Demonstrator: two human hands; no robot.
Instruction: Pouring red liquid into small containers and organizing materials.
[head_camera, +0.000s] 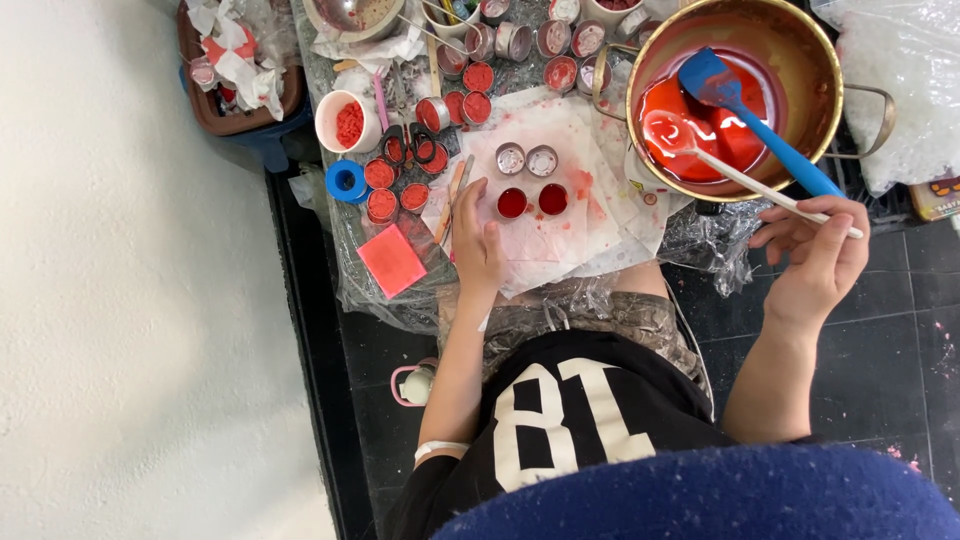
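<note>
Covering the low table is clear plastic over black floor tiles, a white wall alongside; on stained white paper stand four small round tins, two holding red liquid, two silvery; left hand lies spread flat beside them; right hand pinches a white spoon dipping into the brass pot; one pink square card lies left.

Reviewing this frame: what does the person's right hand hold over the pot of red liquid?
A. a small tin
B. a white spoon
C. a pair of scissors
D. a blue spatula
B: the right hand grips the handle of a white spoon whose bowl dips into the red liquid in the pot, while the blue spatula just leans inside the pot, unheld.
</note>
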